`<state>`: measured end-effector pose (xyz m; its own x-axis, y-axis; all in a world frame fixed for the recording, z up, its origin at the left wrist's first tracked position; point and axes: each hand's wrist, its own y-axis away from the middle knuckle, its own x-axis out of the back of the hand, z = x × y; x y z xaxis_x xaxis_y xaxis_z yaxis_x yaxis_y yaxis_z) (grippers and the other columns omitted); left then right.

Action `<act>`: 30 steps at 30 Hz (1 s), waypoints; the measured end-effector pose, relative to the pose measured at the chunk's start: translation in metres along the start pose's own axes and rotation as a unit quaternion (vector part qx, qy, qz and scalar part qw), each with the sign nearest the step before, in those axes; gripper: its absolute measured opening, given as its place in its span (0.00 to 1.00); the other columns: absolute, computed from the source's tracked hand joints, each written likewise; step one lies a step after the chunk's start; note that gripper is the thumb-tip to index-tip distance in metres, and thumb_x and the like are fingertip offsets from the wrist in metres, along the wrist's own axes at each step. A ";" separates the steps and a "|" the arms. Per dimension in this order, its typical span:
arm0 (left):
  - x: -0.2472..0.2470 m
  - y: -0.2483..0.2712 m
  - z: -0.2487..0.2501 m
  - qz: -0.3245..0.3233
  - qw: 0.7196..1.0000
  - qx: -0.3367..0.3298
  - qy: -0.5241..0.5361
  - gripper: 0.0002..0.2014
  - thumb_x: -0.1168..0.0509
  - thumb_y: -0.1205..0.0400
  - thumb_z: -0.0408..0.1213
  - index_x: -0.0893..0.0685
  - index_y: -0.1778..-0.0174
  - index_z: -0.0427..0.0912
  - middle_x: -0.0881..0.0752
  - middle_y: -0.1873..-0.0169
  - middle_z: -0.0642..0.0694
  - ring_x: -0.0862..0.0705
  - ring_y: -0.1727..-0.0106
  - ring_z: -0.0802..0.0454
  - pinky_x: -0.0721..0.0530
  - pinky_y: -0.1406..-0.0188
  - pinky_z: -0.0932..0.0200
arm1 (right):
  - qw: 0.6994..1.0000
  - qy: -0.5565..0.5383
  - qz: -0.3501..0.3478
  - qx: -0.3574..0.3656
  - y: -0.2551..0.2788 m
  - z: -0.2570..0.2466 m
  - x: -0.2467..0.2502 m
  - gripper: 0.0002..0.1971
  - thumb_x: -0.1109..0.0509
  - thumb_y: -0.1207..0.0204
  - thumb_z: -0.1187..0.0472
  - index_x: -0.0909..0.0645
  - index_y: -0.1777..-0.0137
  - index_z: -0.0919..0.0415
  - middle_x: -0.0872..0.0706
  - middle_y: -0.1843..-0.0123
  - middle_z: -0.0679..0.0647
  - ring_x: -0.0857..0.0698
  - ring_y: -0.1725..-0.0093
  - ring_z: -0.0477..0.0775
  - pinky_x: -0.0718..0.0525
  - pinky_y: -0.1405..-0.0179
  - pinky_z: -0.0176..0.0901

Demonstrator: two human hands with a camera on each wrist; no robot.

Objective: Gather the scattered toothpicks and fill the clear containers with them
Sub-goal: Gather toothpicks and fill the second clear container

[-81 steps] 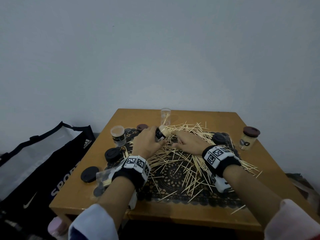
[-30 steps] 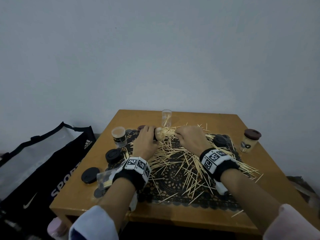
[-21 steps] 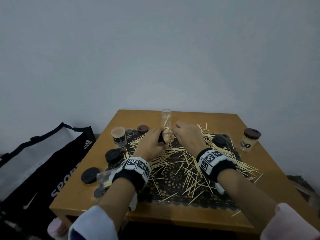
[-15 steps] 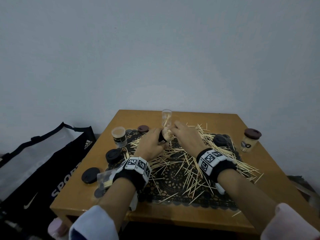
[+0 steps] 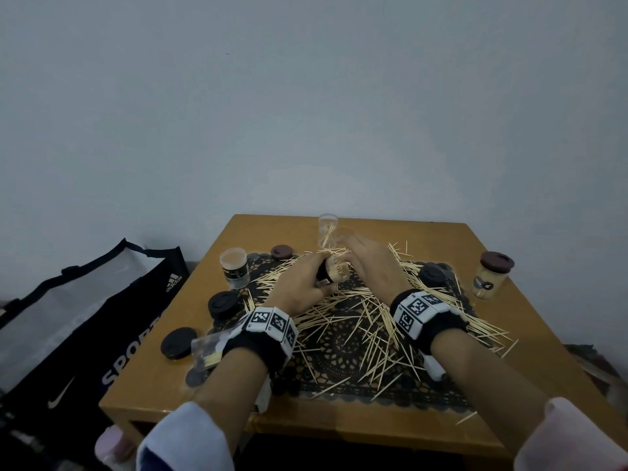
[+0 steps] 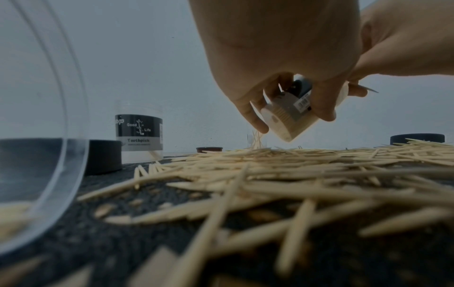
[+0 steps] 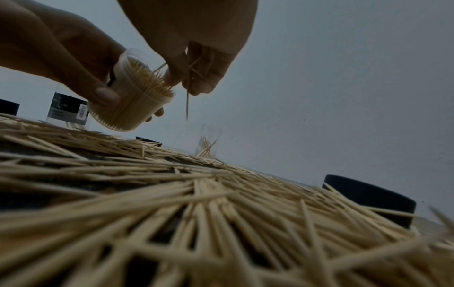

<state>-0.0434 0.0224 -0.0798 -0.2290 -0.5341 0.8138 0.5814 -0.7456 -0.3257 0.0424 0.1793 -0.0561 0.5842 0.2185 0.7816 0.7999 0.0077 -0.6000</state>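
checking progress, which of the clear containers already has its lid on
The container at the table's right edge: it stands capped with a dark brown lid. The one in the left hand and the two standing ones are open.

All three views are dim and bluish, with flat, diffuse light and no hard shadows or glare. In the head view the wall [image 5: 306, 96] is darkened toward the corners, and the worktop [image 5: 530, 351] edges are bowed by the wide lens. In both wrist views the nearest toothpicks [image 6: 245, 223] are heavily blurred, while sharper focus is kept farther off. The right hand [image 7: 196, 48] is seen as a near-silhouette against the pale wall. Fine grain is noticeable throughout.
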 end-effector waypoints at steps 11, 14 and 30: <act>0.000 0.000 -0.003 0.013 1.000 0.006 0.003 0.28 0.27 0.23 0.48 0.26 0.29 0.45 0.16 0.39 0.48 0.19 0.41 0.49 0.20 0.42 0.50 | 0.999 -0.007 -0.020 0.027 0.000 0.000 -0.003 0.32 0.36 0.36 0.85 0.21 0.32 0.63 0.14 0.44 0.58 0.14 0.52 0.59 0.17 0.55 0.44; 0.001 0.000 0.001 0.004 1.000 -0.002 0.009 0.29 0.27 0.22 0.47 0.26 0.28 0.45 0.17 0.39 0.48 0.19 0.41 0.50 0.21 0.42 0.53 | 0.999 -0.017 -0.028 0.027 0.000 -0.002 -0.003 0.33 0.37 0.33 0.82 0.24 0.28 0.62 0.14 0.42 0.60 0.14 0.52 0.61 0.14 0.54 0.51; 0.004 0.002 0.007 -0.004 0.999 -0.004 0.034 0.27 0.28 0.22 0.50 0.26 0.29 0.45 0.16 0.46 0.51 0.19 0.51 0.53 0.20 0.51 0.55 | 0.999 0.007 0.017 -0.032 -0.001 0.013 -0.006 0.09 0.32 0.21 0.67 0.14 0.44 0.64 0.10 0.52 0.57 0.12 0.57 0.57 0.13 0.58 0.54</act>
<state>-0.0380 0.0219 -0.0738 -0.2866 -0.5541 0.7815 0.5730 -0.7529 -0.3236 0.0362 0.1903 -0.0621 0.6136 0.2031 0.7631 0.7858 -0.0619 -0.6154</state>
